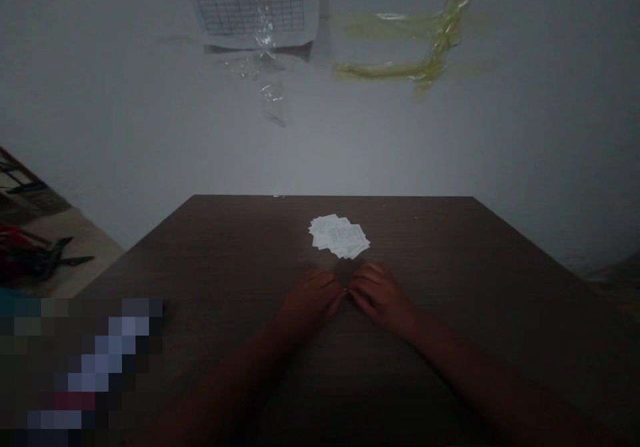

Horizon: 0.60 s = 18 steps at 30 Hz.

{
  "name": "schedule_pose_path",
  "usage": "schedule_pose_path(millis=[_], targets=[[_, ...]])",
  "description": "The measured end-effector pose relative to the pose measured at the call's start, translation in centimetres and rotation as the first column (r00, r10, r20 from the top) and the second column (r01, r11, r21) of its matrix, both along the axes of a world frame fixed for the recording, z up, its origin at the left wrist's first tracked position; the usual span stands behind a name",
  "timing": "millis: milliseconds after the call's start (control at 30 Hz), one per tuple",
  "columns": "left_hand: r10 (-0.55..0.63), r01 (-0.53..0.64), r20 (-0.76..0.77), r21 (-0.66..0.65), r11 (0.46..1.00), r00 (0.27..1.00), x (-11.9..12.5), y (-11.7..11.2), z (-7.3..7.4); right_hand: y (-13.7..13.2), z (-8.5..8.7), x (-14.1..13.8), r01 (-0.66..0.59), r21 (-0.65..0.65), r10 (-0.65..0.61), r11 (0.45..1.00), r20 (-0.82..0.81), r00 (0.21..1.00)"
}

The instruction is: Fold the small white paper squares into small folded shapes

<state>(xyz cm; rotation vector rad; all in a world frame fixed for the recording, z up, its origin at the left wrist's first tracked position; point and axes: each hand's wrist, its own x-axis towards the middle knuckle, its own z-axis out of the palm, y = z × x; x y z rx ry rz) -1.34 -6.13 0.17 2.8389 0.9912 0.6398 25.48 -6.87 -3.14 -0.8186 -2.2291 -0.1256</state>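
Observation:
My left hand (313, 295) and my right hand (377, 293) meet near the middle of the dark brown table (240, 247). Both have their fingers curled in, with thumbs and fingertips pinched close together. A tiny pale speck shows between the two pinches; what it belongs to is too small and dark to make out. Just beyond my fingers lies a loose, overlapping pile of white printed paper slips (340, 235), touched by neither hand.
A pale wall (320, 147) rises behind the table, bearing a gridded sheet (250, 3) and yellowish tape (385, 70). On the left, dark and red items (35, 253) sit beyond the table's edge. The lower left corner is pixelated.

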Motion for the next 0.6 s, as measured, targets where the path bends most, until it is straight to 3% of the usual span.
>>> schedule_pose_path(millis=[167, 400, 600], targets=[[0.011, -0.010, 0.058, -0.019, 1.000, 0.998, -0.5, 0.4, 0.2, 0.0, 0.1, 0.6, 0.032, -0.027, -0.032, 0.999, -0.006, 0.999], [0.052, -0.043, 0.200, -0.052, 0.998, 0.978, -0.9, 1.0, -1.4, -0.1, 0.1, 0.5, 0.060, -0.062, -0.061, 0.996, -0.007, 0.998], [0.108, -0.079, 0.269, -0.115, 0.990, 0.957, -1.2, 0.9, -1.6, -0.3, 0.3, 0.3, -0.002, -0.136, -0.014, 0.991, -0.115, 0.993]])
